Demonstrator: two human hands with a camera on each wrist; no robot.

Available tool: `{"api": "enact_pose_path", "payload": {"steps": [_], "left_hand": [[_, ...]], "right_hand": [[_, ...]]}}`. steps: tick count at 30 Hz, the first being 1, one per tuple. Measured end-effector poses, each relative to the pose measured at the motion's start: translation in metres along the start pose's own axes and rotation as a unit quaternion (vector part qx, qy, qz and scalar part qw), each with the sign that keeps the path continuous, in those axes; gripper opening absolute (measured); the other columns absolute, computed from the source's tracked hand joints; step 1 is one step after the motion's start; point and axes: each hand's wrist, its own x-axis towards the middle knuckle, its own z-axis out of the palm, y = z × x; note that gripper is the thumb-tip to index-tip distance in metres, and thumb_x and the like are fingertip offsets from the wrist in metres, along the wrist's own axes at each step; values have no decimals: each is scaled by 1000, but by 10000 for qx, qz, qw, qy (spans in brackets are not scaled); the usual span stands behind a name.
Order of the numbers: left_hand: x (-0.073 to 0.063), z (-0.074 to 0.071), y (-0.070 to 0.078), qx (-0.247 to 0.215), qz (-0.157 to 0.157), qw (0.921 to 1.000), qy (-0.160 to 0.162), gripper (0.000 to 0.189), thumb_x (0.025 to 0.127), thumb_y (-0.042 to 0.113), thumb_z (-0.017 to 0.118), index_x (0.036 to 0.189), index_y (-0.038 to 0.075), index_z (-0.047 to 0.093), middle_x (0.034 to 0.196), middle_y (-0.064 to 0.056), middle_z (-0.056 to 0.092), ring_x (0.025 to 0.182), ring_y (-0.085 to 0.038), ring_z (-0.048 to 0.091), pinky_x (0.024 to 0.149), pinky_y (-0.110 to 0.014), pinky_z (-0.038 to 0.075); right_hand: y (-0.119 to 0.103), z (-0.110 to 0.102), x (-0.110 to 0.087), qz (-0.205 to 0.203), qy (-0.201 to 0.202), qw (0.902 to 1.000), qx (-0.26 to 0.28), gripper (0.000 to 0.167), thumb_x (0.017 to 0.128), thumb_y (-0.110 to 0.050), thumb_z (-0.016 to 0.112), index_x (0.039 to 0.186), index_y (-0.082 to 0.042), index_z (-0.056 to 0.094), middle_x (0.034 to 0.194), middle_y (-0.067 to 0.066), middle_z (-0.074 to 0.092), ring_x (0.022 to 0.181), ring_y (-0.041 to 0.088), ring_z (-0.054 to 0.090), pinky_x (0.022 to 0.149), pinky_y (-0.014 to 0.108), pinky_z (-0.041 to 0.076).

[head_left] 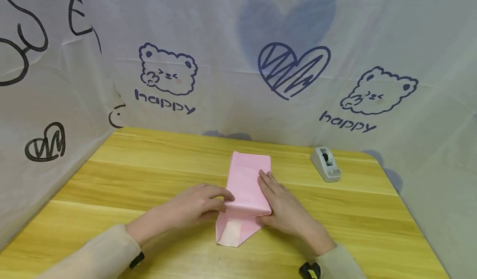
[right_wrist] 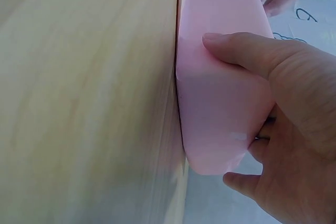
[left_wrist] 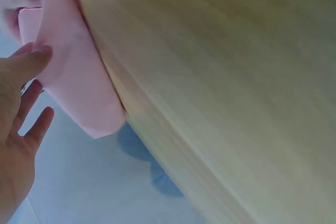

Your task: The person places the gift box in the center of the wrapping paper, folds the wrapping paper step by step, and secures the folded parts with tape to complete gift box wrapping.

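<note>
A long box-shaped package wrapped in pink paper (head_left: 247, 181) lies on the wooden table. At its near end an unfolded paper flap (head_left: 232, 233) spreads out, showing a paler inner side. My left hand (head_left: 203, 202) is at the package's left side, index fingertip over the top edge; in the left wrist view its thumb (left_wrist: 39, 59) touches the pink side while the other fingers spread apart. Along the right side rests my right hand (head_left: 285, 206), fingers extended over the upper edge. The right wrist view shows that thumb (right_wrist: 226, 45) lying against the paper near the end fold.
A grey-white tape dispenser (head_left: 326, 165) stands at the back right of the table (head_left: 130, 171). White cloth (head_left: 223, 84) with drawn hearts and bear faces hangs behind the table and along both sides.
</note>
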Motion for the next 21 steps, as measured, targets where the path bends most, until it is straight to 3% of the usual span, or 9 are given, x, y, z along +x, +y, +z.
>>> {"api": "enact_pose_path", "payload": {"steps": [5,10,14,21], "left_hand": [[6,6,-3,149,-47,9999,0,12,87,22,85,96,20,77,128,3,65,119,-20,64,103,-39,55],[14,12,-4,242,-49,9996,128,23,84,30,86,90,20,67,123,3,63,111,-16,62,93,-33,57],[20,15,-5,298,-175,9993,146,36,80,29,90,98,18,60,119,4,61,104,-14,57,87,-30,55],[33,22,-7,410,-403,9983,-40,49,77,42,89,106,17,58,114,4,54,101,-15,50,90,-32,51]], "right_hand": [[0,1,0,-2,-18,10000,-2,106,83,-37,87,161,5,28,171,19,19,158,38,16,122,62,29],[0,1,1,15,-28,10000,6,106,83,-37,88,161,5,28,171,19,19,158,38,16,122,61,29],[0,1,1,2,-8,10000,-6,107,83,-35,88,161,5,28,171,19,20,158,38,17,122,61,30],[-1,0,0,-38,66,10000,-27,106,81,-33,89,160,7,30,170,21,22,157,39,19,122,60,30]]}}
